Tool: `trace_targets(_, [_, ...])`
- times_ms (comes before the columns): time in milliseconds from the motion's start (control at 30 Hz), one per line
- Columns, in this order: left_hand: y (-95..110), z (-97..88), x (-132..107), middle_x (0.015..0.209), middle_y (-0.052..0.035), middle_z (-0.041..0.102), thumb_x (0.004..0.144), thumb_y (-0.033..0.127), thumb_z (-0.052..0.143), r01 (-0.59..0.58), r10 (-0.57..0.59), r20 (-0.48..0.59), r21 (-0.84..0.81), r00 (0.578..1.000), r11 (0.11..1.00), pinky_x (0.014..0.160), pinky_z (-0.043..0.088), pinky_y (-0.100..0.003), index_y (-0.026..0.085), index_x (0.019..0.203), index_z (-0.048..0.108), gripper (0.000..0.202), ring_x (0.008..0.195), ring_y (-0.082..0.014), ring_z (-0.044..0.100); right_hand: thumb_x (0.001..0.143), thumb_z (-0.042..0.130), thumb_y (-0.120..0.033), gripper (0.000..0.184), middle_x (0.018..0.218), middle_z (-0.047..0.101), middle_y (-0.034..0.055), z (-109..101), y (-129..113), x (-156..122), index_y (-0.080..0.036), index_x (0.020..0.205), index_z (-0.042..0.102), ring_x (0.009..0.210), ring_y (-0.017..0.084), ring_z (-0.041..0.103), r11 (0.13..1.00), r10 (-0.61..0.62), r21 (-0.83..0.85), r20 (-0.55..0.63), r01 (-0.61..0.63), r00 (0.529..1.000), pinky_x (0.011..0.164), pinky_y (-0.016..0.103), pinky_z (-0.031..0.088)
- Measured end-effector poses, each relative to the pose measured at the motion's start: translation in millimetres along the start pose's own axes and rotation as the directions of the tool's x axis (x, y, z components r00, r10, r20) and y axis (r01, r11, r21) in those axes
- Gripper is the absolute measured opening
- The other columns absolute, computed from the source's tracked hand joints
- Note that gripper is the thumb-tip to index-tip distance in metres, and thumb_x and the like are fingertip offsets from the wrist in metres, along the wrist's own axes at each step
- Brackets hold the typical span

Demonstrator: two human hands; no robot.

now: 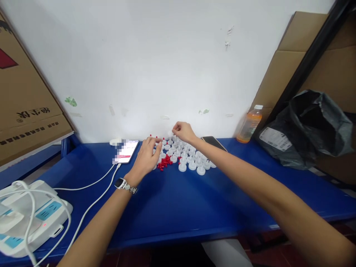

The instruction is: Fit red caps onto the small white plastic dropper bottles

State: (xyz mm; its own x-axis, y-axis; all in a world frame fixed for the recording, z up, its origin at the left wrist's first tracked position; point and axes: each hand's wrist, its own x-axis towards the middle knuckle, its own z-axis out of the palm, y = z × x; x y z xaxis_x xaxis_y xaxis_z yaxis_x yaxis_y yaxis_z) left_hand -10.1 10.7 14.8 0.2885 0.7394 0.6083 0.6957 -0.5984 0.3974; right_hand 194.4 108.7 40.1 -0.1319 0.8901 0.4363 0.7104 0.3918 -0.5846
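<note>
Many white plastic nozzle caps [191,165] with round bases and thin upright tips stand in a group against the wall. In front of them lies a small heap of red tip covers [164,162]. A few caps at the back left carry red tips. My left hand [148,155] rests at the left edge of the group, thumb and forefinger apart, partly hiding the caps there. Over the back of the group, my right hand [183,131] has its fingertips pinched together. What is between them is too small to make out.
To the left, a lit phone [128,152] lies by a white cable and a power strip [36,218]. Behind my right forearm is a dark phone [214,142]. An orange drink bottle [250,124] and a grey plastic bag [303,122] stand right on the blue table [172,207].
</note>
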Motion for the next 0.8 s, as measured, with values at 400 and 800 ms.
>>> trace_targets(400, [-1.8, 4.9, -18.5, 0.11, -0.007, 0.058, 0.101, 0.039, 0.042, 0.039, -0.038, 0.056, -0.023, 0.998, 0.999, 0.098, 0.043, -0.044, 0.022, 0.103, 0.062, 0.026, 0.107, -0.0241, 0.052, 0.077, 0.065, -0.01, 0.017, 0.095, 0.075, 0.012, 51.0, 6.3, 56.9, -0.012, 0.09, 0.075, 0.087, 0.02, 0.067, 0.947, 0.029, -0.313, 0.317, 0.076, 0.948, 0.079, 0.024, 0.047])
trace_targets(800, [-3.0, 3.9, -19.7, 0.109, -0.0073, 0.057, 0.099, 0.04, 0.044, 0.06, -0.059, 0.036, -0.005, 0.998, 0.998, 0.097, 0.044, -0.044, 0.021, 0.103, 0.062, 0.026, 0.104, -0.0241, 0.054, 0.076, 0.065, -0.015, 0.008, 0.091, 0.076, 0.0092, 30.5, 10.6, 21.9, -0.016, 0.078, 0.073, 0.094, 0.024, 0.066, 0.932, 0.026, -0.358, 0.246, 0.066, 0.969, 0.094, 0.037, 0.042])
